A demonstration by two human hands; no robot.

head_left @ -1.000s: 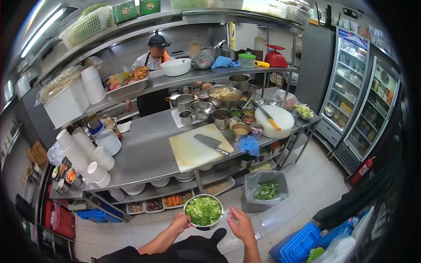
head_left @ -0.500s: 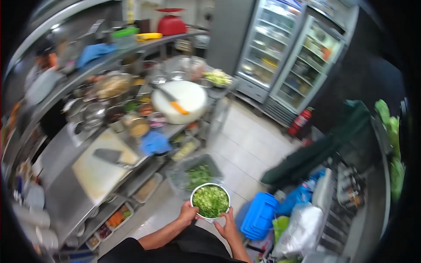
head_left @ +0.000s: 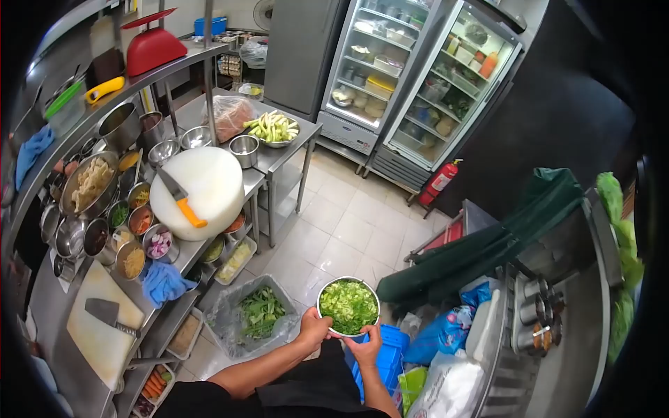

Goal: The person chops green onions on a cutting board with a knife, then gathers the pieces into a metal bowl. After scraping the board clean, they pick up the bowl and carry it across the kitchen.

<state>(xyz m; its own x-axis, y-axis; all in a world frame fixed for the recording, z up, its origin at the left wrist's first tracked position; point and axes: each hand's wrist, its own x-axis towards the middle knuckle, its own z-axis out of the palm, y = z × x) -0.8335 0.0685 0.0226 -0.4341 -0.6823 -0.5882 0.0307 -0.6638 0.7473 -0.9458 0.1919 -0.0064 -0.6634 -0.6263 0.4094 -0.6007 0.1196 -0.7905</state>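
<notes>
A round metal bowl (head_left: 320, 314) full of chopped green vegetables (head_left: 348, 305) is held out in front of my body. My left hand (head_left: 316, 329) grips its left rim, and my right hand (head_left: 365, 348) holds the lower right side. Both hands are closed on the bowl; some fingertips are hidden under it. Below and to the left, on the floor, a plastic-lined bin (head_left: 224, 322) contains leafy green scraps (head_left: 261, 311).
At left, a steel counter carries a round white chopping block (head_left: 209, 174) with an orange-handled knife (head_left: 182, 200), a cleaver (head_left: 103, 311) on a board, and several ingredient pots. Glass-door fridges (head_left: 446, 90) and a fire extinguisher (head_left: 440, 181) stand behind. A green cloth (head_left: 481, 247) drapes at right.
My view has turned to the right, so the counter and fridges shift left. The bowl, still in both my hands, sits slightly further right and higher in view, now right of the bin.
</notes>
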